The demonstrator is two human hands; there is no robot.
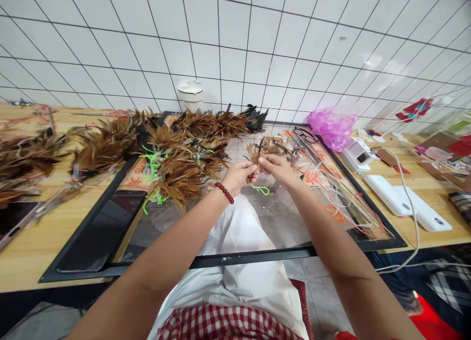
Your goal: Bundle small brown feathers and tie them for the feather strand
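Observation:
Over the middle of a glass panel, my two hands meet at a small bunch of brown feathers [253, 151]. My left hand [238, 176], with a dark red bead bracelet [225, 193] at the wrist, pinches its lower end. The thumb and fingers of my right hand [276, 169] close on the same bunch from the other side. A bright green string loop [262, 189] shows just below the fingers. Beyond my right hand lies a loose pile of feathers [276, 146]. To the left are large feather bundles [180, 178], some tied with green string [150, 163].
A black frame [257, 257] edges the glass. Phones [105, 229] lie at the left. A white lidded tub [190, 94] stands by the tiled wall. Rightward are eyeglasses [306, 135], a pink plastic bag [333, 126], red and white strings [340, 195], white power banks [388, 195] and a cable [411, 207].

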